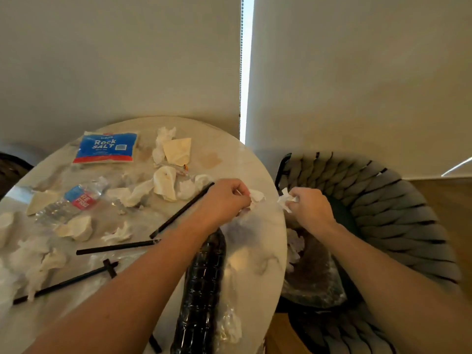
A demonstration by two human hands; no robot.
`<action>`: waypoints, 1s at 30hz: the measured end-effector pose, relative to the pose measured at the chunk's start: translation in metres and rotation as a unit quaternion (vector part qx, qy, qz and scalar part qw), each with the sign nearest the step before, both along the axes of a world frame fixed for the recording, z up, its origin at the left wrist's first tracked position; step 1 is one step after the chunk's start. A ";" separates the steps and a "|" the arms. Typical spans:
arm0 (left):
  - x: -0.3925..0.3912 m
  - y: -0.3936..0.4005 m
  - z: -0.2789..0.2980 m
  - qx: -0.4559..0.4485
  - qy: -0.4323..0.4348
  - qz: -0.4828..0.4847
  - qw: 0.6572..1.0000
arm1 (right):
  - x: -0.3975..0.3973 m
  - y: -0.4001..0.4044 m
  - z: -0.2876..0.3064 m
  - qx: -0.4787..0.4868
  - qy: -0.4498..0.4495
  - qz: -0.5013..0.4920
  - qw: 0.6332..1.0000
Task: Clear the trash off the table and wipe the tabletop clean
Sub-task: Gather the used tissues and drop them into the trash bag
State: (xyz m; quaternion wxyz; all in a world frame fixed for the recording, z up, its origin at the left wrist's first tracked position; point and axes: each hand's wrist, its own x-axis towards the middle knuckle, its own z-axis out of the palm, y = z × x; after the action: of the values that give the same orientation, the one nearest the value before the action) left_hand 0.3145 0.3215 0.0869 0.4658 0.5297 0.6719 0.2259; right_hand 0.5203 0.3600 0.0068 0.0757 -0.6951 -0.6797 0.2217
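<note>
Each hand, left hand [224, 198] and right hand [310, 205], grips a crumpled tissue [256, 196]; best released squarely over what seems a lined bin [314, 274] beside the table [255, 254].

1. Dim, warm indoor light; a bright daylight slit [247, 70] between two blinds, above the fingers [240, 191], is blown out to white.
2. Soft glare patches lie on the worktop [258, 159] just below the fingers.
3. Wide-angle bending curves the edges; the chair [398, 215] right of the fingers shows motion blur.
</note>
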 end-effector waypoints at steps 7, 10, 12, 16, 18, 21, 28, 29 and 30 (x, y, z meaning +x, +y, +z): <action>0.103 0.016 -0.060 -0.004 0.075 -0.119 0.990 | 0.075 -0.056 -0.035 -0.105 0.008 -0.100 0.989; 0.133 0.012 -0.089 -0.017 0.114 -0.138 0.984 | 0.091 -0.076 -0.055 -0.138 0.016 -0.122 0.983; 0.148 0.007 -0.104 -0.021 0.132 -0.143 0.981 | 0.099 -0.085 -0.066 -0.148 0.019 -0.129 0.980; 0.158 0.005 -0.120 -0.022 0.157 -0.139 0.977 | 0.104 -0.089 -0.075 -0.170 0.039 -0.124 0.977; 0.157 0.003 -0.124 -0.031 0.158 -0.133 0.978 | 0.103 -0.090 -0.077 -0.165 0.044 -0.120 0.978; 0.150 -0.003 -0.123 -0.030 0.149 -0.121 0.981 | 0.100 -0.090 -0.070 -0.141 0.047 -0.100 0.984; 0.101 -0.035 -0.086 -0.031 0.147 -0.118 0.982 | 0.060 -0.096 -0.032 -0.120 0.103 0.006 0.987; 0.091 -0.044 -0.078 -0.031 0.159 -0.121 0.979 | 0.049 -0.103 -0.026 -0.121 0.107 0.029 0.986; 0.079 -0.054 -0.071 -0.029 0.166 -0.120 0.978 | 0.039 -0.112 -0.020 -0.122 0.107 0.057 0.985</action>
State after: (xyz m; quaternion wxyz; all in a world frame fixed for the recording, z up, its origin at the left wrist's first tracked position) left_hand 0.3935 0.2670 0.0159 0.3866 0.6231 0.6775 0.0572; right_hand 0.5592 0.2475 -0.0128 0.0497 -0.6318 -0.6740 0.3796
